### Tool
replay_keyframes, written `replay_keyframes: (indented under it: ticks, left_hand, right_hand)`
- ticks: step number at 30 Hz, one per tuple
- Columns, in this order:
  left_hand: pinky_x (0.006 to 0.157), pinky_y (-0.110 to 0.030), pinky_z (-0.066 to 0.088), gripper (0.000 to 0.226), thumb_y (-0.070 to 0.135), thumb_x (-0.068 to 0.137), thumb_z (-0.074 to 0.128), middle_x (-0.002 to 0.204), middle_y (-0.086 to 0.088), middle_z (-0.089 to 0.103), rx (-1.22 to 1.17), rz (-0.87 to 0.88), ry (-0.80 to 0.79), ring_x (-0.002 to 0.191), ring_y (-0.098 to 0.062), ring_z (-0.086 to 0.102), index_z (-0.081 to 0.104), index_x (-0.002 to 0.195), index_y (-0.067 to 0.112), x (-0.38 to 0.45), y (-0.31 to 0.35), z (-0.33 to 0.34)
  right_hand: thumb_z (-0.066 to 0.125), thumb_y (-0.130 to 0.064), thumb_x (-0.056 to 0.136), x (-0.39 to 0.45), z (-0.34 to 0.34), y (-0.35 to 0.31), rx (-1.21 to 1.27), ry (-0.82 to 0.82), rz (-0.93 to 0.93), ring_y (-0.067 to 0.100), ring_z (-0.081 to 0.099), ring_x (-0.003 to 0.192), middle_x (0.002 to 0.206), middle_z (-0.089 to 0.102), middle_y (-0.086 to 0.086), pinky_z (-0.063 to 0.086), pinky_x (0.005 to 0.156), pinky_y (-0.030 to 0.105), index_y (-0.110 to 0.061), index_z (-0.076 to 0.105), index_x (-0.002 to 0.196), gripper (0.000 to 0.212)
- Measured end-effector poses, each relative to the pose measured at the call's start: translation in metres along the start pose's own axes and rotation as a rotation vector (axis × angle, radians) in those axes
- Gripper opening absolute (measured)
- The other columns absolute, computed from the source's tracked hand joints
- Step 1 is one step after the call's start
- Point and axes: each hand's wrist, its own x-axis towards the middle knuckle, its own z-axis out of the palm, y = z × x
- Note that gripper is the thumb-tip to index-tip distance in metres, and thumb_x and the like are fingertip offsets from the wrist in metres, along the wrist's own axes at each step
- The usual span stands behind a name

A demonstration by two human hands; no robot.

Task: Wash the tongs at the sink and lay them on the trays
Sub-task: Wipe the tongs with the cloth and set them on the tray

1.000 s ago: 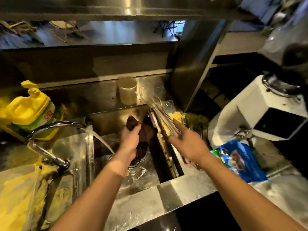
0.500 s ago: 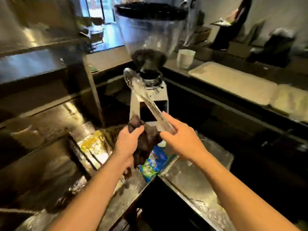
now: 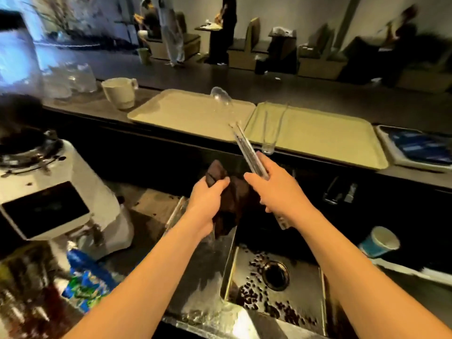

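Head view: right hand [image 3: 276, 189] grips clear tongs [image 3: 247, 149], tips pointing toward the trays [image 3: 318, 133] — not yet laid down. Left hand [image 3: 208, 199] clutches a brown cloth [image 3: 234, 199]. One pair [image 3: 270, 128] already lies on the right tray — washing looks done, placing remains.

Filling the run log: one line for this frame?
stage: carrying to trays | right hand: holds clear tongs | left hand: holds brown cloth | right tray: one pair already down | left tray: bare
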Motion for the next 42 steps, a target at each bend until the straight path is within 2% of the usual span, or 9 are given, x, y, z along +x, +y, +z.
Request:
replay_keyframes:
  ticks: [5,10,13,17,19,22,33,36,42]
  left_hand:
    - [0.059,-0.027,0.058,0.012,0.02,0.094,0.065,0.087,-0.005,0.08,0.093,-0.082,-0.1,0.079,-0.019,0.078,0.069,0.104,0.015,0.016,-0.023,0.068]
    - [0.085,-0.043,0.062,0.016,0.022,0.096,0.064,0.102,-0.009,0.079,0.121,-0.177,-0.162,0.094,-0.027,0.076,0.069,0.11,0.017,0.025,-0.039,0.106]
    - [0.089,-0.046,0.06,0.02,0.022,0.097,0.063,0.106,-0.008,0.078,0.13,-0.198,-0.179,0.096,-0.027,0.076,0.067,0.116,0.019,0.032,-0.043,0.114]
    - [0.092,-0.05,0.059,0.022,0.021,0.097,0.063,0.108,-0.009,0.078,0.122,-0.206,-0.184,0.098,-0.028,0.075,0.066,0.118,0.017,0.039,-0.042,0.117]
    - [0.094,-0.05,0.058,0.023,0.02,0.097,0.063,0.109,-0.01,0.078,0.111,-0.195,-0.18,0.099,-0.028,0.075,0.066,0.119,0.015,0.044,-0.041,0.116]
    - [0.096,-0.049,0.057,0.023,0.02,0.097,0.063,0.109,-0.009,0.078,0.103,-0.183,-0.174,0.1,-0.027,0.075,0.066,0.119,0.015,0.048,-0.038,0.113]
    - [0.096,-0.051,0.057,0.025,0.021,0.094,0.065,0.11,-0.011,0.077,0.102,-0.159,-0.147,0.102,-0.029,0.074,0.067,0.117,0.013,0.053,-0.041,0.099]
    - [0.095,-0.051,0.058,0.023,0.02,0.094,0.065,0.108,-0.011,0.077,0.07,-0.168,-0.134,0.1,-0.029,0.075,0.068,0.116,0.013,0.051,-0.04,0.09]
    - [0.091,-0.049,0.06,0.02,0.018,0.096,0.063,0.105,-0.009,0.079,-0.01,-0.179,-0.085,0.097,-0.028,0.076,0.069,0.115,0.015,0.037,-0.038,0.053]
  right_hand:
    - [0.042,-0.062,0.058,0.025,-0.061,0.04,0.125,0.134,0.204,0.02,0.059,0.056,0.081,0.062,-0.005,0.049,0.046,0.03,-0.055,0.026,0.143,0.087]
    - [0.046,-0.032,0.072,0.051,-0.106,0.064,0.126,0.111,0.331,0.027,0.061,0.087,0.12,0.059,0.007,0.051,0.074,0.039,-0.035,0.004,0.155,0.093]
    - [0.05,-0.028,0.083,0.067,-0.12,0.067,0.014,0.095,0.354,0.023,0.06,0.076,0.105,0.062,0.009,0.044,0.059,0.03,-0.017,-0.004,0.156,0.092]
    - [0.056,-0.034,0.087,0.088,-0.125,0.062,-0.213,0.11,0.377,0.03,0.063,0.087,0.105,0.063,0.016,0.04,0.058,0.027,0.003,0.041,0.133,0.061]
    - [0.06,-0.035,0.083,0.098,-0.125,0.06,-0.394,0.127,0.32,0.02,0.056,0.065,0.081,0.059,0.008,0.033,0.047,0.026,-0.005,0.055,0.09,0.031]
    - [0.06,-0.047,0.077,0.109,-0.122,0.056,-0.599,0.177,0.26,0.019,0.051,0.058,0.069,0.055,0.003,0.031,0.046,0.026,-0.015,0.049,0.071,0.035]
    - [0.048,-0.063,0.084,0.131,-0.115,0.043,-0.759,0.325,0.265,0.026,0.047,0.073,0.077,0.047,0.003,0.031,0.053,0.032,-0.012,0.052,0.101,0.054]
    - [0.046,-0.056,0.087,0.119,-0.119,0.041,-0.764,0.407,0.159,0.026,0.048,0.067,0.073,0.05,0.004,0.026,0.048,0.03,-0.008,0.048,0.089,0.047]
    - [0.053,-0.039,0.083,0.081,-0.081,0.025,-0.447,0.111,-0.038,0.021,0.058,0.068,0.073,0.065,0.005,0.046,0.057,0.034,-0.015,0.061,0.078,0.025]
